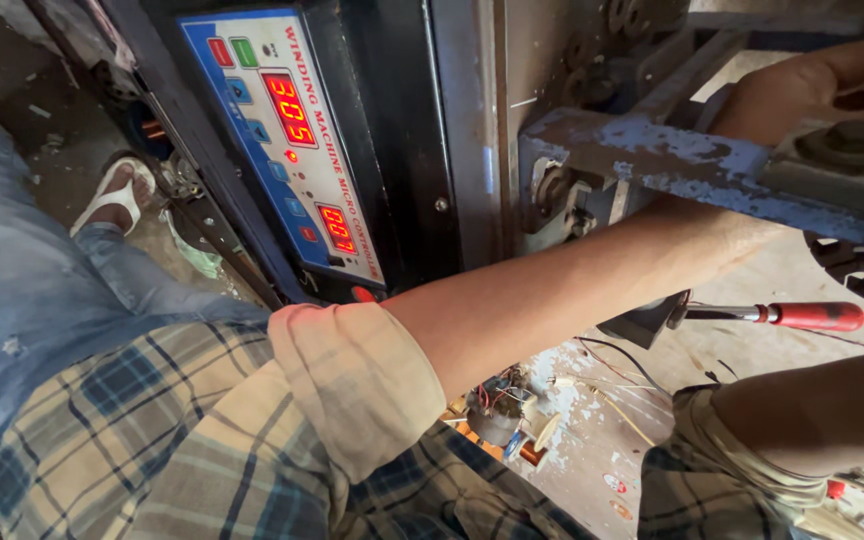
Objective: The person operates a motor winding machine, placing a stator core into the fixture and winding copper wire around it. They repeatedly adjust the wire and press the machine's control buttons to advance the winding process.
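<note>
Left arm: outstretched, sleeve rolled to elbow | left hand (pixel 802 90): partly hidden | right forearm: extended, hand out of frame

A workshop: blue control panel (pixel 282 140), worn steel frame (pixel 672 165), red-handled screwdriver (pixel 792 316).

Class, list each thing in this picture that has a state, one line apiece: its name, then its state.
Blue control panel with red digit displays: powered, both displays lit.
Red-handled screwdriver: lying flat, untouched.
Left hand: reaching behind the chipped blue metal frame, fingers hidden.
Right hand: out of view.
Rolled plaid sleeve: pushed up.
</note>
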